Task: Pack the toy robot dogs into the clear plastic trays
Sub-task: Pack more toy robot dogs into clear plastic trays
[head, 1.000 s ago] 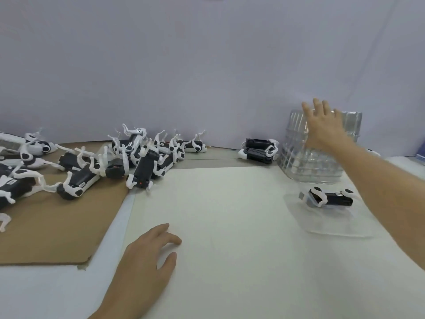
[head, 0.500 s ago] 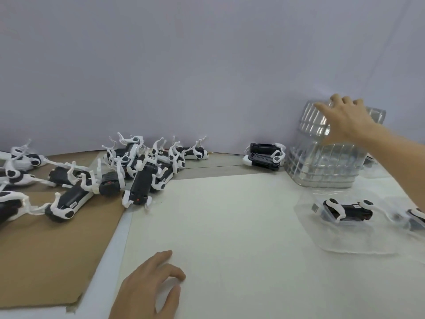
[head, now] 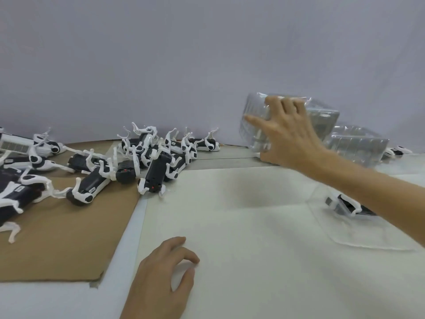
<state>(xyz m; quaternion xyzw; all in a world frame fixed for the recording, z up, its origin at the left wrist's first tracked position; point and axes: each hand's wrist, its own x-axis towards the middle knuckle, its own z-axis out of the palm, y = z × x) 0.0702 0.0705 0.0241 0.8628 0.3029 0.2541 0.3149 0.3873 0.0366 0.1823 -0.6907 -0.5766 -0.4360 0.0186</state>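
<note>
While right hand curls its fingers over tilted clear trays held off counter, toy dogs lie piled well left on cardboard; left hand, loosely curled, empty, rests nearer them.

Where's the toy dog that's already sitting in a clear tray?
In the head view, the packed dog lies at the right in its clear tray on the table, partly hidden under the right forearm, nearer than the tray stack.
</note>
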